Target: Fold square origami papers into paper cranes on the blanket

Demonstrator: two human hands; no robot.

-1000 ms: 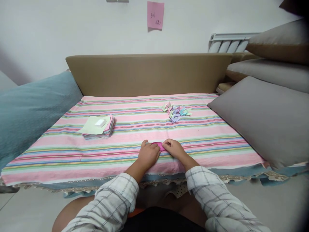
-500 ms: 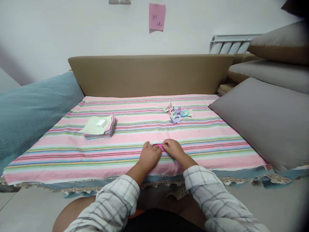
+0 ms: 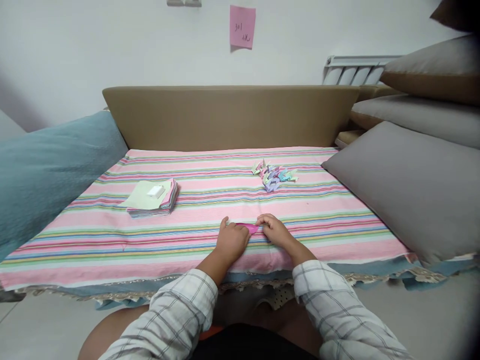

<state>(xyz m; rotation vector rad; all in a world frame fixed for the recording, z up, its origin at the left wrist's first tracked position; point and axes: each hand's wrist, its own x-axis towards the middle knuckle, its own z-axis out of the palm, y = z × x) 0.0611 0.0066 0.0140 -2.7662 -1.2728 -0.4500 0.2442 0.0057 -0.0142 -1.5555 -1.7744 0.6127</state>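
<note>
A folded piece of magenta paper lies on the striped cloth near its front edge. My left hand rests over its left part, fingers closed on it and thumb raised; that end is hidden under the fingers. At the pointed right end my right hand has its fingertips curled together, touching the tip. Beyond the hands sits a cluster of small folded paper pieces in purple, green, pink and blue.
A stack of coloured paper sheets lies at the left with a small white box on top. Grey cushions are piled at the right, a blue-covered armrest stands left, and a brown backrest runs behind the striped cloth.
My right hand has shifted slightly right along the magenta paper, so its pointed end shows more. My left hand stays on the paper.
</note>
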